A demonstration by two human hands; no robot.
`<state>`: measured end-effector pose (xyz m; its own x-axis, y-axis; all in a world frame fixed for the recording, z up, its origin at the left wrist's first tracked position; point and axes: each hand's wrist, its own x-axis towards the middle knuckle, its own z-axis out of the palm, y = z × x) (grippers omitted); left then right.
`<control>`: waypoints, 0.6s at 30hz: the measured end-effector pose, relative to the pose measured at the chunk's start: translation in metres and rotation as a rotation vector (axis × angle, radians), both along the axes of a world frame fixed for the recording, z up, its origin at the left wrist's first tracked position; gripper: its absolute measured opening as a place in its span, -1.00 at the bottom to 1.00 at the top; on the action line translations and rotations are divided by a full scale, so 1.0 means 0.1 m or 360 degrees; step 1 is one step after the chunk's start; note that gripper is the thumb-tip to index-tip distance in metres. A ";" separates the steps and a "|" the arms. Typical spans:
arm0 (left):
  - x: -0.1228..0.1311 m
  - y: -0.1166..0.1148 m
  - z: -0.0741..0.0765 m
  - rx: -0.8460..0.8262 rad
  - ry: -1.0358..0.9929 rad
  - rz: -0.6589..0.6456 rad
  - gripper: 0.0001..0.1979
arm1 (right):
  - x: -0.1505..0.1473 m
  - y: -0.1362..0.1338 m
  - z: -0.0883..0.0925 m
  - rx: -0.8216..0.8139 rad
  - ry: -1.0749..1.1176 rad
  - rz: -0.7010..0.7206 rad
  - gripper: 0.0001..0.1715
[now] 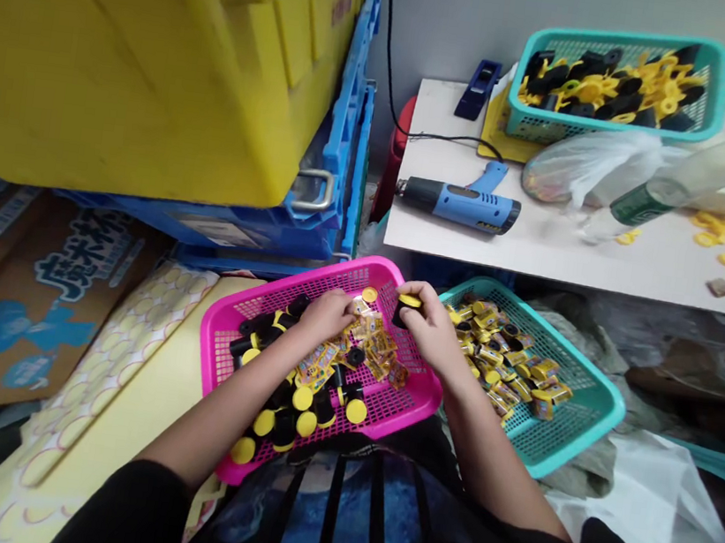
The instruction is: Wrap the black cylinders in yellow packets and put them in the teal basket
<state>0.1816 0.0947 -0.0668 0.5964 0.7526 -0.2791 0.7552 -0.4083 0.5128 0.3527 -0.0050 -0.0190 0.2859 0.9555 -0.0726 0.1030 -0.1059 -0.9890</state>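
My right hand (428, 325) grips a small black container with a yellow lid (409, 301), held above the right rim of a pink basket (213, 350). Over the middle of that basket, my left hand (328, 313) has its fingers pinched at the edge of a pile of printed plastic sleeves (376, 345). Whatever sits between those fingertips is too small to make out. Black containers with yellow lids (286, 422) lie loose in the basket's left and front parts, partly covered by my left forearm.
A teal basket (581, 434) of sleeved containers (511, 362) adjoins on the right. On the white table (551, 256) are a blue heat gun (471, 206), a corded line, plastic bags and another teal basket (516, 118) of black and yellow parts. Yellow crates (163, 58) stand at left.
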 end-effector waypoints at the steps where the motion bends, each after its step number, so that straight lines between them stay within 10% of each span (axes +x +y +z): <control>1: -0.03 -0.01 0.02 -0.0027 -0.0051 0.0036 -0.92 | 0.01 0.00 0.01 -0.0017 0.0034 0.0014 -0.71; 13: -0.22 -0.10 0.22 -0.0411 -0.0493 0.0520 -0.87 | -0.14 -0.03 -0.03 -0.0095 0.0287 0.0173 -0.71; 18: -0.44 -0.32 0.41 0.0150 -0.0727 0.0420 -0.94 | -0.14 -0.03 -0.03 -0.0123 0.0280 0.0162 -0.81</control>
<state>0.1381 0.0625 -0.0256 0.4285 0.9026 0.0406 0.5470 -0.2950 0.7835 0.3387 -0.0077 -0.0223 0.1647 0.9685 -0.1867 -0.0562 -0.1797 -0.9821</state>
